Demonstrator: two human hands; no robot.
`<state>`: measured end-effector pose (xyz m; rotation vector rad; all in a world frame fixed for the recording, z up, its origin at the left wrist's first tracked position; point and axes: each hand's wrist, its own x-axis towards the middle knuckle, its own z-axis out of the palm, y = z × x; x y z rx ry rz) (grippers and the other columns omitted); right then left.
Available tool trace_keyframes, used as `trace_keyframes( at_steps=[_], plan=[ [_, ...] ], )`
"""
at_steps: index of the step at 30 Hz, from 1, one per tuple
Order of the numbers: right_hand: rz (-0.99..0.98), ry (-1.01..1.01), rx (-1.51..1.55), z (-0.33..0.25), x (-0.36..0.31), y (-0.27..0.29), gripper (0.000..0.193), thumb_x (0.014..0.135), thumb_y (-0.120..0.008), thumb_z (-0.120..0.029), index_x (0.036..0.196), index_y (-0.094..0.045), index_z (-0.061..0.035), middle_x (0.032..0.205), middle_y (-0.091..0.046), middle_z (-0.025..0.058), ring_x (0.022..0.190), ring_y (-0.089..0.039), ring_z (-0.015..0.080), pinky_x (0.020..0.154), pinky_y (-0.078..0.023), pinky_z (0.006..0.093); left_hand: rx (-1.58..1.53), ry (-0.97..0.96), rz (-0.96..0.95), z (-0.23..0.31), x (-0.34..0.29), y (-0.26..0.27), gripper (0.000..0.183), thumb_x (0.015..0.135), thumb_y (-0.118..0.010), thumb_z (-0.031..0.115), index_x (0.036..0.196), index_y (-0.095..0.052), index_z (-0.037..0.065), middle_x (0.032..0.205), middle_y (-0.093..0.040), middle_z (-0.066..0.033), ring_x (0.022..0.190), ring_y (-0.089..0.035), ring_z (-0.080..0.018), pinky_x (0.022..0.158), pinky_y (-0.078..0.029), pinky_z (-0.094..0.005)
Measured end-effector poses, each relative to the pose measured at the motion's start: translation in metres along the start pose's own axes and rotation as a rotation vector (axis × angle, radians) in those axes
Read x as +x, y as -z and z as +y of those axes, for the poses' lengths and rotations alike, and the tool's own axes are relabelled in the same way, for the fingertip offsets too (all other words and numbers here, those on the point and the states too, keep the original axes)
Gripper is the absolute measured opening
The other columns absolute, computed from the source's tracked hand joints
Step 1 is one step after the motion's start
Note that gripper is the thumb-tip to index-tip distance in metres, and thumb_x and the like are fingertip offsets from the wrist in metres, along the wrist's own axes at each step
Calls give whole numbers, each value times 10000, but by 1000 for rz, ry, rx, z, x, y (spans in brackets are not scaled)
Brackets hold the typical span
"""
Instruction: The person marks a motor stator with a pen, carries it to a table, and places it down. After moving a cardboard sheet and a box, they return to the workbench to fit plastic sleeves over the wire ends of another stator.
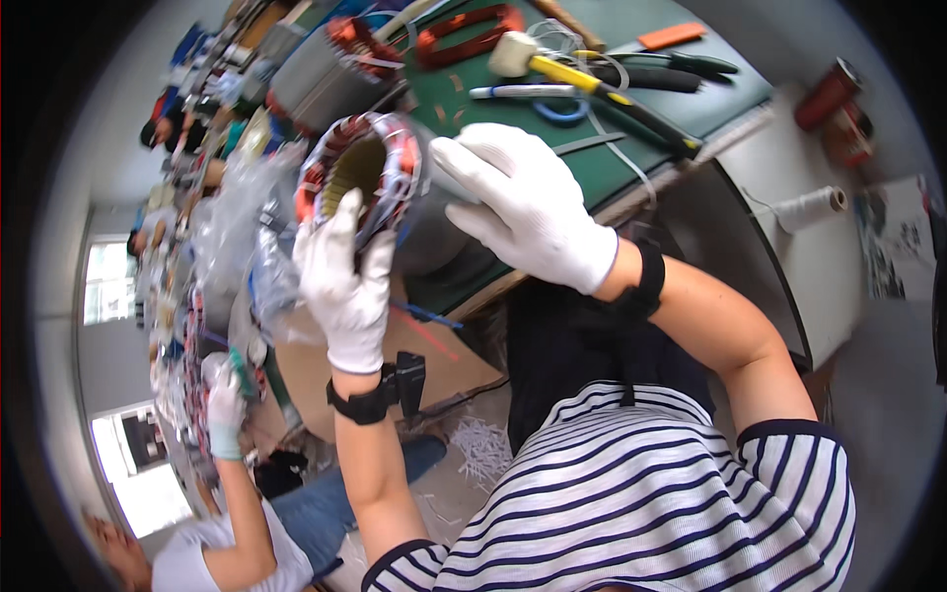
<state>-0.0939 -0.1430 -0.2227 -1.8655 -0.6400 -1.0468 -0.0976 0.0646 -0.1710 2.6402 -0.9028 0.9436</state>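
Observation:
A motor stator (406, 158) with red-brown windings and white lacing lies tilted at the bench's near left edge, its ridged bore facing left. My left hand (345, 286), in a white knit glove, grips its end winding, with fingers reaching into the bore. On the other side, my right hand (533, 207), also gloved, hovers by the stator's grey shell with fingers stretched out and apart. Nothing shows in it; whether its fingertips touch the shell I cannot tell. Behind stands a second stator (321, 84) with a grey housing.
On the green bench top (444, 89) lie a yellow-handled mallet (592, 87), a white marker (523, 92), a blue ring-shaped thing (560, 111) and a red coil (469, 37). A thread spool (814, 209) sits right. At left are plastic bags (237, 217) and a co-worker's gloved hand (225, 407).

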Motion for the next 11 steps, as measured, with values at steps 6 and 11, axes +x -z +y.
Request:
trace_keyframes(
  at_steps=[6,11],
  plan=[
    [-93,-344,-359,32,-61,66,270,732,-674,-136,979,-620,-40,973,-590,144,909,-557,325,785,-460,404,243,105,55,37,19,-26,440,790,-676,254,1176,-582,65,773,-560,-87,730,-545,-268,742,-408,-381],
    [-52,-370,-759,84,-43,92,314,713,-691,-195,989,-618,-64,978,-581,130,942,-530,337,793,-437,423,246,221,98,66,31,-28,627,716,-734,259,1259,-501,49,1055,-603,-126,937,-589,-321,840,-440,-440]
  ],
)
